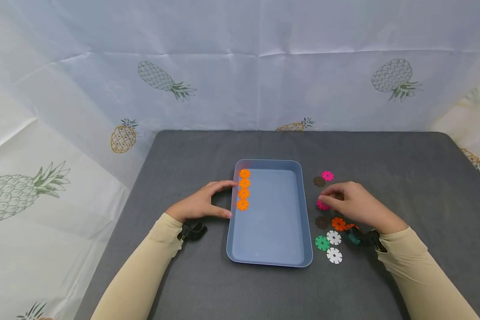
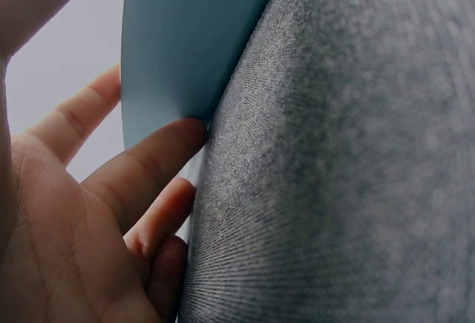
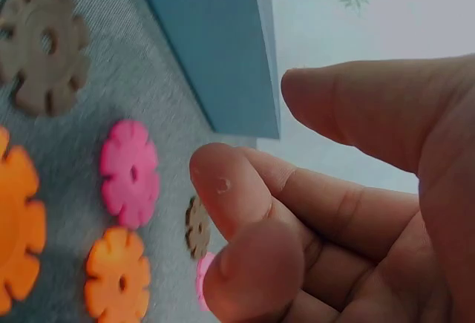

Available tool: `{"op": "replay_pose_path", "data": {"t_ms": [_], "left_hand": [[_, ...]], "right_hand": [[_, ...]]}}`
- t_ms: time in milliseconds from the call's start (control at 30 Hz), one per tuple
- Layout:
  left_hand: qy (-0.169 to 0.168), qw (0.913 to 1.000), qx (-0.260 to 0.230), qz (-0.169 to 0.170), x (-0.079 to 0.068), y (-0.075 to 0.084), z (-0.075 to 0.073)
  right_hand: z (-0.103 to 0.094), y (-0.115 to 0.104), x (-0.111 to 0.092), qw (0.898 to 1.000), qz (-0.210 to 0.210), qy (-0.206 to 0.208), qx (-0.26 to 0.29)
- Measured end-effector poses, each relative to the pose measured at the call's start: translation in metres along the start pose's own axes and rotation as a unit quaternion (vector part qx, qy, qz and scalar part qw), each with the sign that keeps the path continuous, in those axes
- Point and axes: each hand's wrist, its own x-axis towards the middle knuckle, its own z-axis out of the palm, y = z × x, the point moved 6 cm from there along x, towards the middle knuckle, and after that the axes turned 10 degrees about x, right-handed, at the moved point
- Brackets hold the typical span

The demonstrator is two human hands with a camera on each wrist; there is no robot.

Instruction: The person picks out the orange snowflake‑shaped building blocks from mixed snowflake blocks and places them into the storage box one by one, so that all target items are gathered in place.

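A blue-grey tray (image 1: 276, 226) lies on the table, with several orange notched flower-shaped discs (image 1: 244, 183) in a column along its left side. My left hand (image 1: 202, 202) rests at the tray's left rim, thumb and fingertips spread along it. In the left wrist view its fingers (image 2: 148, 163) meet the tray's outer wall (image 2: 185, 41). Right of the tray my right hand (image 1: 354, 202) hovers over loose discs, partly covering them. The right wrist view shows a gap between thumb and bent fingers, holding nothing, with a pink disc (image 3: 122, 156) and an orange disc (image 3: 104, 271) beyond.
Beside the tray's right edge lie brown (image 1: 319, 181), pink (image 1: 327, 176), orange-red (image 1: 338, 224), green (image 1: 322, 243) and white discs (image 1: 334, 255). A dark grey cloth (image 1: 200, 155) covers the table. Pineapple-printed sheeting (image 1: 224, 89) hangs behind and at the sides.
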Motion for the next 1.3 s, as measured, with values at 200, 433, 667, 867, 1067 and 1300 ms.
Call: {"op": "replay_pose_path", "data": {"t_ms": [200, 433, 667, 867, 1067, 1300], "left_hand": [[0.002, 1.0000, 0.001, 0.005, 0.001, 0.001, -0.001], [0.004, 1.0000, -0.005, 0.000, -0.001, 0.000, -0.002], [0.004, 1.0000, 0.000, 0.007, 0.002, 0.000, -0.003], [0.003, 1.0000, -0.004, 0.006, 0.003, 0.000, -0.003], [0.001, 1.0000, -0.004, 0.006, 0.002, 0.001, -0.003], [0.002, 1.0000, 0.002, 0.003, 0.001, 0.000, -0.001]], "right_hand": [[-0.004, 0.013, -0.002, 1.000, 0.007, 0.004, -0.018], [-0.008, 0.024, -0.002, 1.000, 0.019, 0.005, -0.021], [-0.012, 0.034, -0.004, 0.999, 0.039, 0.005, -0.035], [-0.010, 0.038, -0.005, 0.998, 0.045, -0.007, -0.031], [-0.008, 0.041, -0.005, 0.998, 0.045, -0.014, -0.038], [-0.009, 0.041, -0.005, 0.998, 0.034, -0.002, -0.054]]}}
